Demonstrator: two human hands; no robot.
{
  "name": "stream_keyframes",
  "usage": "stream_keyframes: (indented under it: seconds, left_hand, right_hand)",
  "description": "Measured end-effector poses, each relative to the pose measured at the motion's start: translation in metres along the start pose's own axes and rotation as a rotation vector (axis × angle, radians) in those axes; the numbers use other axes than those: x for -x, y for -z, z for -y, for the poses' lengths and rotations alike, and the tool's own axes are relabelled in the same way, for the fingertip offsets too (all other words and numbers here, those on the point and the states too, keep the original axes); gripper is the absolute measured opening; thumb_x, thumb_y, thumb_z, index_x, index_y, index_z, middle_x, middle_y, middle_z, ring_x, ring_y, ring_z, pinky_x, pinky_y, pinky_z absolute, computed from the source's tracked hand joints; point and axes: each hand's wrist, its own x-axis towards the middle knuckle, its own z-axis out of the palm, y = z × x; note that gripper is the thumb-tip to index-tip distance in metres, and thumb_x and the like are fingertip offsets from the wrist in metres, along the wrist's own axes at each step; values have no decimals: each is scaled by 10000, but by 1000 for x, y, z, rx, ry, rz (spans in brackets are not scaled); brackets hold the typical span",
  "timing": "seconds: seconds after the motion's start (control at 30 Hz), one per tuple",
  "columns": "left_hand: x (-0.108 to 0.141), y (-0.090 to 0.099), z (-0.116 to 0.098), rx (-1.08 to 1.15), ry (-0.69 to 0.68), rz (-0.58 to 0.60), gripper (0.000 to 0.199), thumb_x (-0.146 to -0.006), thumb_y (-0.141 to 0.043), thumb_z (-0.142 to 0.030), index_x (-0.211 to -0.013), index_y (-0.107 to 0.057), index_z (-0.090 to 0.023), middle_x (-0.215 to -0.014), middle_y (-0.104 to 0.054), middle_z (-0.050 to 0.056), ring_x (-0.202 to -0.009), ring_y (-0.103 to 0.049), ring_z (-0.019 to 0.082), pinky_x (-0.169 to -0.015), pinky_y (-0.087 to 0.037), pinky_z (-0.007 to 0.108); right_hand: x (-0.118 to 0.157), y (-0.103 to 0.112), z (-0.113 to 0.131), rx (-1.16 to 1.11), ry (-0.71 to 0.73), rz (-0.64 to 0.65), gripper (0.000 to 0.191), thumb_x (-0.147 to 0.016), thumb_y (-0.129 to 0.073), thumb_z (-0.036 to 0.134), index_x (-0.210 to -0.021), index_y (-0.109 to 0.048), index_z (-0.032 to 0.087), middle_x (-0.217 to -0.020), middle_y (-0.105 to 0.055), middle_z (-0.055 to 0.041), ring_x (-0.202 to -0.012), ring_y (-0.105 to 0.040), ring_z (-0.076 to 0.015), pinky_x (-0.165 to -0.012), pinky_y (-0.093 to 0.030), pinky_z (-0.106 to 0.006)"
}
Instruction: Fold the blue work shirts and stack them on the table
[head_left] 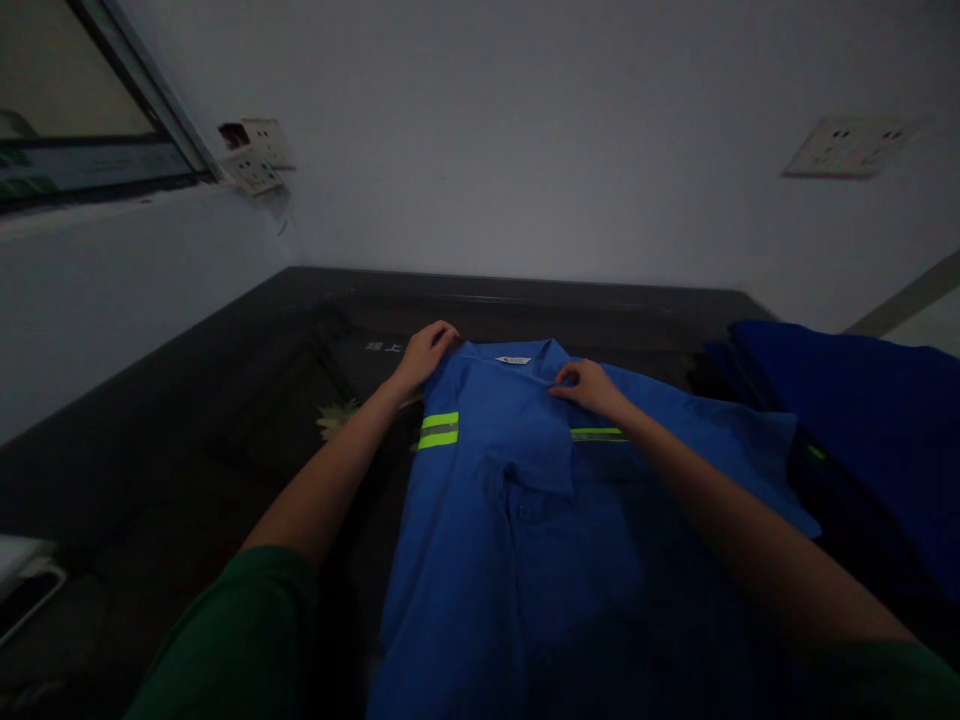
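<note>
A blue work shirt with yellow-green and grey reflective strips lies spread on the dark table, its collar toward the wall. A white label shows inside the collar. My left hand pinches the shirt at the shoulder, left of the collar. With thumb and fingertips together, my right hand grips the front edge of the shirt near the right side of the collar. The front panel is partly folded over below the collar, and a button shows beneath it. One sleeve stretches out to the right under my right forearm.
Folded dark blue cloth is piled at the right. The dark table has a raised back edge by the wall. Wall sockets are at the upper left, another socket plate at the upper right. A white object sits at the left edge.
</note>
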Motion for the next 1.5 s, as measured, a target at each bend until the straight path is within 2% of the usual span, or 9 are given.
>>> stream_keyframes:
  seconds: [0.27,0.43,0.57,0.73,0.87,1.13,1.33,1.4,1.5]
  left_hand:
    - [0,14,26,13,93,378,273,-812,-573,-428,-792,-685,-180,-758,-664,30,-731,-572,186,-678,-417,268]
    - [4,3,23,-11,3,318,231,-836,-549,-388,-795,-647,-183,-792,-640,18,-775,-566,184,-735,-411,270]
    - [7,-2,20,-70,-46,278,230,-891,-487,-349,-828,-625,-177,-833,-641,23,-824,-575,188,-784,-408,270]
    - [8,-2,17,-91,-105,237,227,-924,-462,-327,-881,-616,-166,-880,-640,34,-856,-578,185,-812,-400,271]
    - [6,-2,16,-73,-107,164,235,-935,-447,-301,-857,-613,-156,-880,-636,49,-863,-572,186,-822,-403,279]
    - [6,-9,18,-85,-10,60,106,-854,-564,-217,-834,-645,-152,-879,-660,53,-852,-584,186,-837,-411,302]
    - [-5,8,19,-190,195,110,299,-746,-724,-343,-918,-639,-113,-865,-635,94,-815,-578,217,-754,-430,310]
    - [-5,17,15,-308,328,169,383,-691,-768,-421,-872,-642,-108,-793,-629,97,-774,-585,233,-709,-428,312]
    - [-4,30,2,-393,468,459,370,-714,-729,-485,-741,-647,-125,-621,-609,63,-665,-599,215,-658,-421,293]
  right_hand:
    - [15,5,8,-388,-9,-61,254,-697,-630,346,-880,-507,220,-792,-574,-3,-692,-538,-170,-634,-437,-291]
    - [22,10,10,-32,-7,-151,246,-722,-600,187,-968,-600,189,-922,-611,-77,-884,-586,-244,-814,-462,-394]
    - [58,10,61,159,235,-207,320,-813,-550,164,-1125,-617,188,-1108,-590,-140,-1076,-539,-308,-947,-423,-461]
    - [149,-33,152,64,667,255,307,-921,-518,357,-1178,-619,221,-1220,-610,-108,-1097,-574,-254,-928,-480,-415]
    - [191,-79,168,163,809,423,538,-842,-598,534,-1250,-595,183,-1353,-548,-149,-1258,-490,-287,-1058,-395,-477]
    - [188,-87,155,162,785,435,671,-869,-478,622,-1420,-427,244,-1527,-337,-105,-1415,-261,-327,-1113,-263,-590]
    - [187,-75,173,189,1016,412,284,-962,-463,314,-1163,-624,196,-1156,-649,-97,-1056,-570,-222,-856,-494,-365]
    - [177,-77,182,202,1088,447,242,-962,-431,198,-1045,-658,189,-1000,-669,-74,-893,-574,-192,-725,-486,-320]
    - [152,-85,194,151,1063,487,177,-928,-518,212,-1026,-663,191,-1055,-632,-81,-955,-525,-204,-740,-453,-319]
